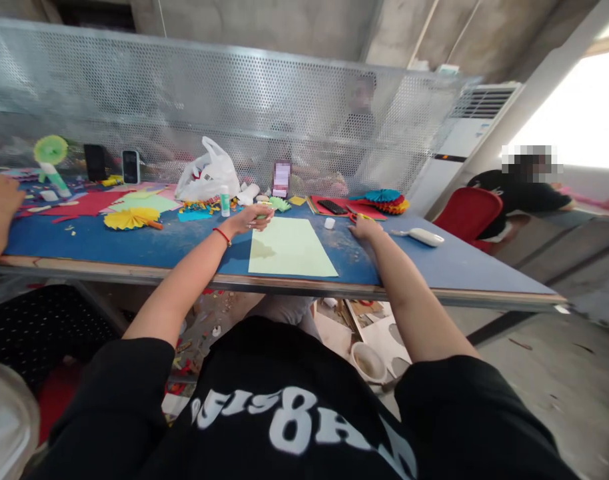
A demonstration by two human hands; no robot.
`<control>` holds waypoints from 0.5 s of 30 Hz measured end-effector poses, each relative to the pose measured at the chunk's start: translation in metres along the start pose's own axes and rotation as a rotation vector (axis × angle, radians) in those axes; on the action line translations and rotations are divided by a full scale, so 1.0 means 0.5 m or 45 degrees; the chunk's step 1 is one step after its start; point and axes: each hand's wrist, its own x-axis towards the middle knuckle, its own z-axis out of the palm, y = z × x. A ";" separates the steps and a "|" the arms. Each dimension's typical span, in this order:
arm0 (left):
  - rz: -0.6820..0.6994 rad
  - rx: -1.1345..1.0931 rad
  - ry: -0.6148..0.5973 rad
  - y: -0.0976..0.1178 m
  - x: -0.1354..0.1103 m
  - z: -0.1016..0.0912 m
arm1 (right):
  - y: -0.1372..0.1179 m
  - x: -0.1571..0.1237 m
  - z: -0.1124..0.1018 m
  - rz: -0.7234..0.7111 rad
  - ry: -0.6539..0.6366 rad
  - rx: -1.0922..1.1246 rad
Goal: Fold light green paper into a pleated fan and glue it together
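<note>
Pale green paper sheet point(290, 248) on blue table point(134, 243); yellow paper fan point(130, 218); red chair point(468, 212).

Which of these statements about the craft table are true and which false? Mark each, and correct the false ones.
1. A pale green sheet of paper lies flat on the blue table. True.
2. The left hand rests empty on the table. False: it grips a small green object.
3. The right hand lies beside the sheet. True.
4. The yellow paper fan lies on top of the sheet. False: it lies apart, to the left.
</note>
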 end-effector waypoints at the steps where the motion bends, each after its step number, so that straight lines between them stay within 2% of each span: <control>1: -0.002 0.005 -0.001 -0.001 0.000 -0.001 | -0.003 0.002 0.002 0.012 -0.003 -0.022; 7: -0.065 -0.031 0.020 -0.015 0.006 -0.002 | -0.031 0.000 0.000 0.031 -0.023 -0.197; 15: -0.111 -0.038 0.084 -0.028 0.007 -0.010 | -0.041 0.018 -0.068 0.142 -0.165 -0.169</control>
